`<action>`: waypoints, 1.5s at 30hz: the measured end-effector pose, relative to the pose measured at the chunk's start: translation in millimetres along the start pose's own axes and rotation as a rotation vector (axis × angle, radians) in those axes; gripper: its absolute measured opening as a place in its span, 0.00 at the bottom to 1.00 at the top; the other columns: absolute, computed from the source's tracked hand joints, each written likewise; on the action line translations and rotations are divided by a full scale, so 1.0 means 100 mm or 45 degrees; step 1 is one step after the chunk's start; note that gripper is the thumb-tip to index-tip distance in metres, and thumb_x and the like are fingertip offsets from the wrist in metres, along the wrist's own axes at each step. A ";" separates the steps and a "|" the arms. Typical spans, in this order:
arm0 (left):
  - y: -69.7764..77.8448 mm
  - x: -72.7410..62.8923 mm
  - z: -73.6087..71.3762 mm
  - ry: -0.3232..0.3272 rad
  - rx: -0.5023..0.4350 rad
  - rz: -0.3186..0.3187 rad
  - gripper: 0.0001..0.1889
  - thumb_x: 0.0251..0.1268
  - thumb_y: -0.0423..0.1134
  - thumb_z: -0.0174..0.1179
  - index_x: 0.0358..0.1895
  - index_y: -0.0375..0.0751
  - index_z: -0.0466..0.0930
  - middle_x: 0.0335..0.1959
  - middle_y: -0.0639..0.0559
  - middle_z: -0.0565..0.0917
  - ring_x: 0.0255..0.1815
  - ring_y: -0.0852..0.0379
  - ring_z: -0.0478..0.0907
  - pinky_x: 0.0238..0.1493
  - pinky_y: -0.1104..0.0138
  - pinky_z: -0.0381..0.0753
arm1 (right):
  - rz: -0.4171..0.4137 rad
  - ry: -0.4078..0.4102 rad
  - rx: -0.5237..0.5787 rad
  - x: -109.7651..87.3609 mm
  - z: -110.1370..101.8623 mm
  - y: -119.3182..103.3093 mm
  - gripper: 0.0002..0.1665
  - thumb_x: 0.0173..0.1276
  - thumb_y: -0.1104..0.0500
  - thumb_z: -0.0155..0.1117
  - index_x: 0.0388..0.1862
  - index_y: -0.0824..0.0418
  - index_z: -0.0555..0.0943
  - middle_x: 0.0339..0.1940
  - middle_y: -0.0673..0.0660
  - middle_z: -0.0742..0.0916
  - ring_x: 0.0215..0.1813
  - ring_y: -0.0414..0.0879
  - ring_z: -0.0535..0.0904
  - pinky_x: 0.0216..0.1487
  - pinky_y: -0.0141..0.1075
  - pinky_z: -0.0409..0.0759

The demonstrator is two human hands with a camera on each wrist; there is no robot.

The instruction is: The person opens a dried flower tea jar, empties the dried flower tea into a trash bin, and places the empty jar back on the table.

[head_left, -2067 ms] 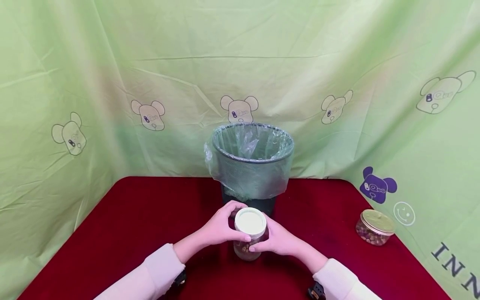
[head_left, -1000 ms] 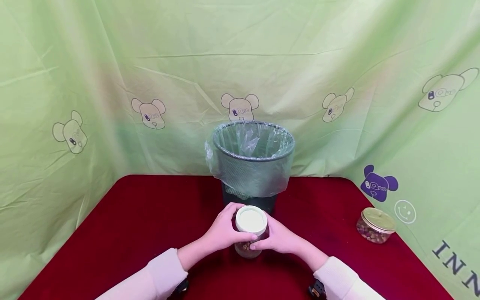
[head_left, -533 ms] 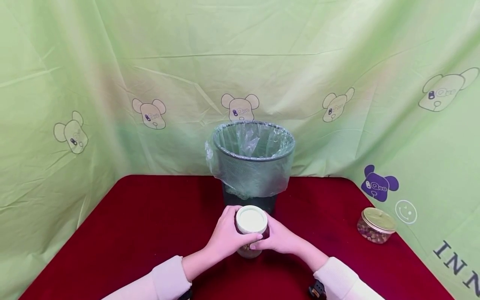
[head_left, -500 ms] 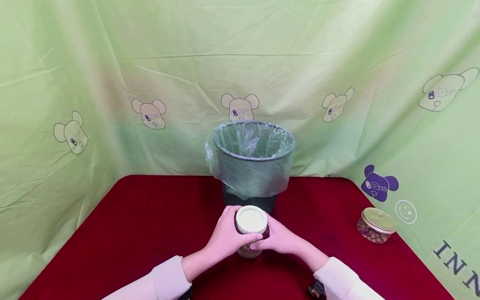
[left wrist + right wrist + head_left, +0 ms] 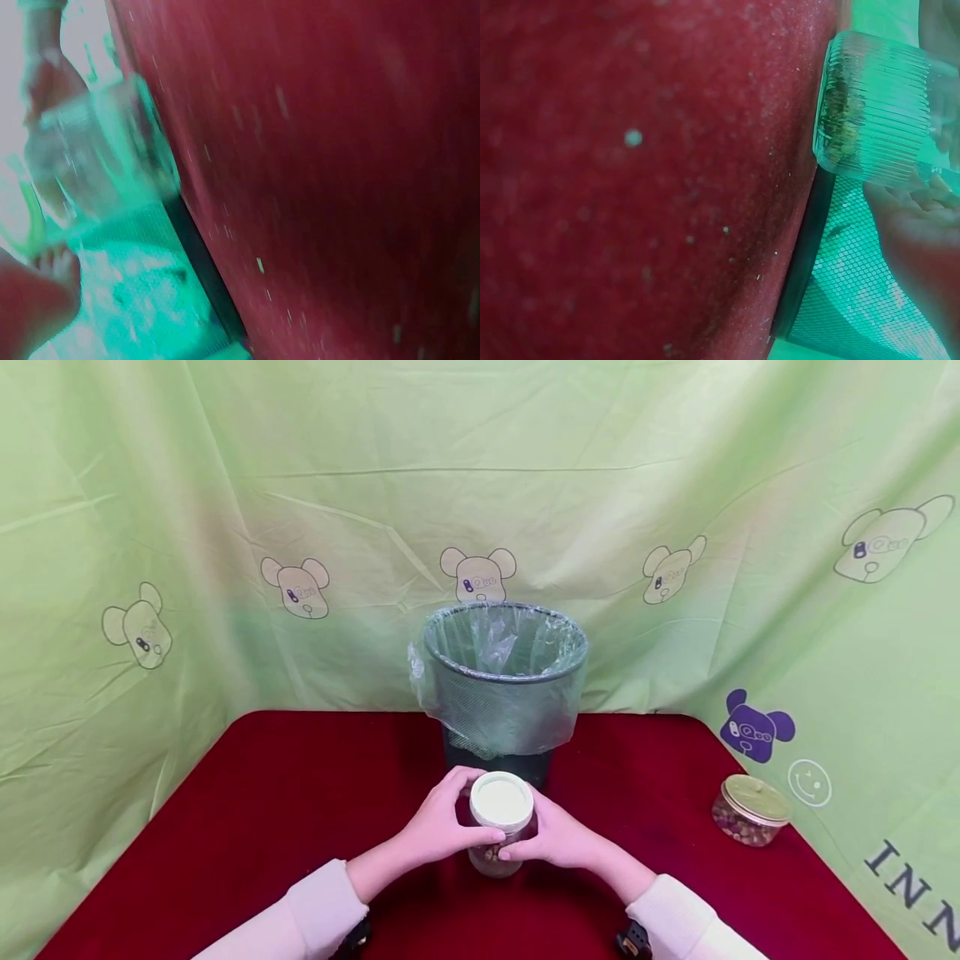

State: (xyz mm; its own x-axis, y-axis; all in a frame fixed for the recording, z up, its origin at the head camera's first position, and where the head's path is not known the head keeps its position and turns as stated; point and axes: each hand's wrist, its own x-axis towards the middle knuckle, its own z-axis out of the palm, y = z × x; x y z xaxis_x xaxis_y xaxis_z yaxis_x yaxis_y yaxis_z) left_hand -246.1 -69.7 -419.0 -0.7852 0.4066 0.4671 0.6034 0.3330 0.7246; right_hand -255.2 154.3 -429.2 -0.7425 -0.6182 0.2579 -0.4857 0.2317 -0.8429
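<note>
A clear, ribbed jar [image 5: 885, 112] with some brown bits low inside stands on the red cloth in the middle. On top of it is a white round lid [image 5: 502, 801]. My left hand [image 5: 437, 820] has its thumb and fingers curled round the lid from the left. Its far fingertips are partly hidden in the head view. My right hand [image 5: 561, 833] grips the jar's body from the right, thumb in front. The left wrist view is blurred, with the jar [image 5: 105, 150] between both hands.
Just behind the jar stands a mesh waste bin [image 5: 501, 718] lined with a clear plastic bag. A low jar [image 5: 752, 811] with a gold lid and nuts or similar bits sits at the table's right edge. Patterned green cloth [image 5: 360, 527] hangs around the table.
My left hand turned round the lid, its thumb moving right until half a second ago, and has now swung back left. The jar and my right hand stay about where they were.
</note>
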 end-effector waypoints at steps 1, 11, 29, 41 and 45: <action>-0.02 0.02 -0.02 -0.033 -0.027 0.008 0.35 0.44 0.48 0.78 0.58 0.43 0.73 0.51 0.60 0.75 0.51 0.61 0.76 0.54 0.64 0.75 | -0.004 -0.001 0.002 0.00 0.00 0.00 0.51 0.53 0.57 0.78 0.70 0.61 0.60 0.60 0.54 0.77 0.61 0.46 0.72 0.62 0.35 0.69; -0.11 0.20 -0.14 -0.297 -0.266 0.016 0.35 0.44 0.38 0.78 0.59 0.41 0.72 0.51 0.54 0.75 0.52 0.58 0.78 0.57 0.65 0.73 | -0.007 -0.016 0.042 0.00 0.00 0.01 0.51 0.53 0.58 0.78 0.71 0.61 0.59 0.61 0.55 0.76 0.62 0.46 0.71 0.62 0.34 0.69; 0.15 0.16 -0.14 -0.238 -0.143 -0.049 0.34 0.44 0.38 0.77 0.58 0.38 0.74 0.50 0.54 0.76 0.52 0.59 0.74 0.56 0.65 0.72 | 0.000 -0.019 0.052 -0.01 -0.01 0.01 0.50 0.54 0.59 0.78 0.70 0.61 0.59 0.60 0.56 0.75 0.61 0.46 0.71 0.60 0.35 0.71; 0.06 0.06 0.04 -0.028 0.008 -0.096 0.35 0.42 0.51 0.78 0.56 0.46 0.74 0.48 0.61 0.76 0.49 0.61 0.75 0.52 0.63 0.75 | -0.021 -0.020 0.047 0.00 0.00 0.00 0.49 0.54 0.58 0.78 0.70 0.59 0.60 0.59 0.54 0.76 0.61 0.48 0.72 0.61 0.36 0.71; 0.14 0.02 0.10 0.063 0.082 -0.138 0.35 0.40 0.52 0.78 0.54 0.46 0.75 0.47 0.61 0.75 0.48 0.61 0.75 0.50 0.63 0.76 | -0.017 -0.023 0.048 0.00 0.00 -0.01 0.50 0.53 0.57 0.78 0.70 0.57 0.60 0.60 0.52 0.77 0.61 0.48 0.72 0.62 0.36 0.70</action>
State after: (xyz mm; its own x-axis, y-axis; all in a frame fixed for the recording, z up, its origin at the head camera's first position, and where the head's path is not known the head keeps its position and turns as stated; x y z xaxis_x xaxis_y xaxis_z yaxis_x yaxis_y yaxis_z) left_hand -238.0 -56.0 -412.8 -0.8513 0.3233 0.4132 0.5209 0.4271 0.7391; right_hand -255.1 154.3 -428.6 -0.7275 -0.6344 0.2612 -0.4777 0.1952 -0.8566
